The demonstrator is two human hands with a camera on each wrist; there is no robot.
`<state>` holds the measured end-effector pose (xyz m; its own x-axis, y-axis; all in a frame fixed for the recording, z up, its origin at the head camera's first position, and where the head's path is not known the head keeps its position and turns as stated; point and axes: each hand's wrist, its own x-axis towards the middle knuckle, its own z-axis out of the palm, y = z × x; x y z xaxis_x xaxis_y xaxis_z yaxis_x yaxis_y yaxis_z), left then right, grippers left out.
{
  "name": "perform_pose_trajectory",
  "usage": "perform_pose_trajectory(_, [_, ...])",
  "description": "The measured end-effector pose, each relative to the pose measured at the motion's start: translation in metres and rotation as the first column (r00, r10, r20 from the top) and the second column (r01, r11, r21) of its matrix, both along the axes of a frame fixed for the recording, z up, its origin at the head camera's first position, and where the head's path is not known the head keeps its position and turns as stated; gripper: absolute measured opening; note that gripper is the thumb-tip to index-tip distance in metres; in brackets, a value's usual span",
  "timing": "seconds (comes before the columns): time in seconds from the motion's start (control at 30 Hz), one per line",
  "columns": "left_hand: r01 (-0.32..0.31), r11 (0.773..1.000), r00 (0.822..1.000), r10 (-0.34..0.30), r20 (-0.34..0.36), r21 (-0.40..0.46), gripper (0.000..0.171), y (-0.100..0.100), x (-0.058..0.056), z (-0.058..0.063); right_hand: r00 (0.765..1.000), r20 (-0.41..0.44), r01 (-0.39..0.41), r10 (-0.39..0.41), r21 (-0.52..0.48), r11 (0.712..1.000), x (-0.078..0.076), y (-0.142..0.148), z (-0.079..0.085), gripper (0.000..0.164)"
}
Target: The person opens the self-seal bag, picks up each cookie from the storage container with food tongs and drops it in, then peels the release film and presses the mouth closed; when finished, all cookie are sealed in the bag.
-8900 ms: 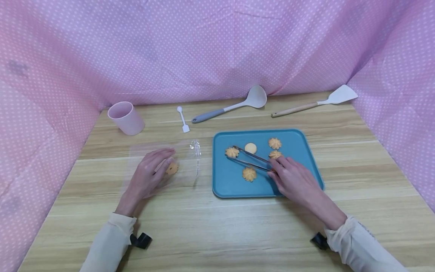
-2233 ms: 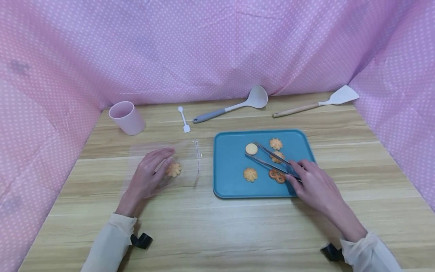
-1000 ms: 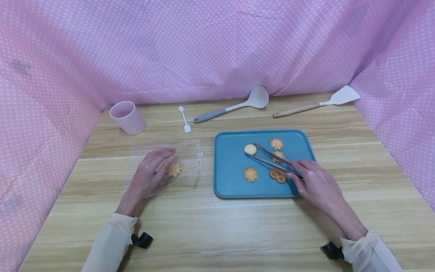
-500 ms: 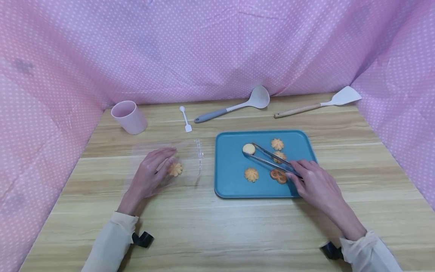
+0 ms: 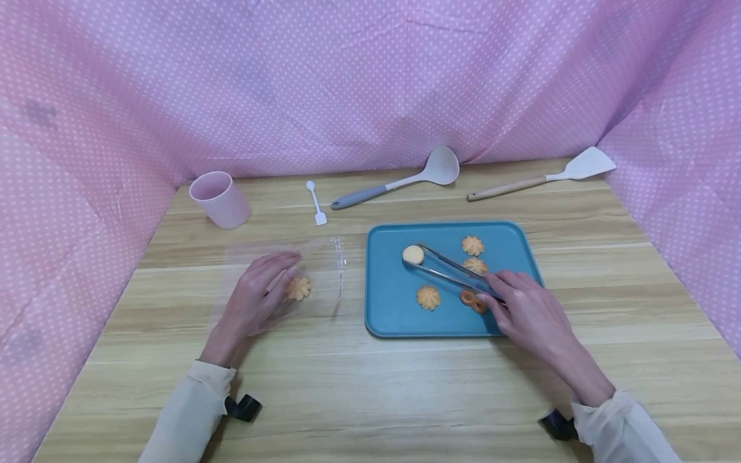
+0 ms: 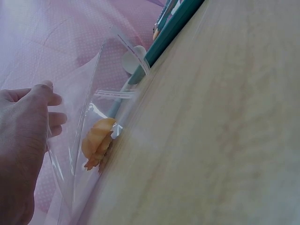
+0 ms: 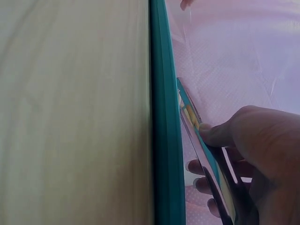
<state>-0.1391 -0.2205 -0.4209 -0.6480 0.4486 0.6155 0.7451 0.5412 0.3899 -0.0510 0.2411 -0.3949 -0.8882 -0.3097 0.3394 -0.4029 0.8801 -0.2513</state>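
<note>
My right hand [image 5: 529,315] grips metal tongs [image 5: 446,276] over the blue tray [image 5: 393,318]. Between the tong tips sits a pale round cookie [image 5: 413,255], close over the tray's left half. Flower-shaped cookies [image 5: 428,298] lie on the tray, and a pretzel [image 5: 475,301] is partly covered by the tongs. To the left, my left hand [image 5: 255,292] pinches the upper layer of a clear plastic bag [image 5: 321,257]. The left wrist view shows the lifted film of the bag [image 6: 70,112] at my fingers, its mouth facing the tray, with a flower-shaped cookie [image 6: 97,140] inside.
Along the back of the table [image 5: 370,399] lie a ladle [image 5: 405,181], a wooden-handled spatula [image 5: 538,178] and a small white spoon [image 5: 315,204]. A pink cup [image 5: 222,202] stands at the back left. Pink dotted cloth [image 5: 347,83] walls the back and sides.
A flower-shaped cookie went from the tongs into the bag. The tongs then closed around the round cookie, and my right hand has shifted it left. My left hand keeps its place.
</note>
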Motion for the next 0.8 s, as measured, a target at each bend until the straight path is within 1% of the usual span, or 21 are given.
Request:
perform_pose_trajectory(0.23, [-0.002, 1.000, 1.000, 0.002, 0.000, -0.007, 0.027, 0.000, 0.000, 0.001, 0.999, 0.003, -0.037, 0.037, -0.006, 0.999, -0.003, -0.012, 0.000, 0.037])
perform_pose_trajectory(0.4, [-0.007, 1.000, 1.000, 0.008, 0.007, -0.010, 0.028, 0.000, 0.001, 0.000, 0.992, -0.070, -0.105, 0.104, -0.007, 0.994, -0.008, -0.021, -0.003, 0.035])
perform_pose_trajectory(0.47, [-0.007, 1.000, 1.000, 0.007, 0.007, -0.009, 0.029, 0.000, 0.001, 0.000, 0.989, -0.085, -0.123, 0.123, -0.002, 0.992, -0.009, -0.025, -0.003, 0.035])
perform_pose_trajectory(0.67, [-0.010, 1.000, 1.000, 0.010, 0.006, -0.012, 0.028, 0.000, 0.001, 0.001, 0.989, -0.051, -0.136, 0.136, 0.007, 0.991, -0.011, -0.036, -0.001, 0.038])
perform_pose_trajectory(0.8, [-0.011, 1.000, 1.000, 0.011, 0.004, -0.013, 0.028, 0.000, 0.001, 0.001, 0.988, -0.045, -0.148, 0.149, 0.012, 0.989, -0.015, -0.043, -0.001, 0.037])
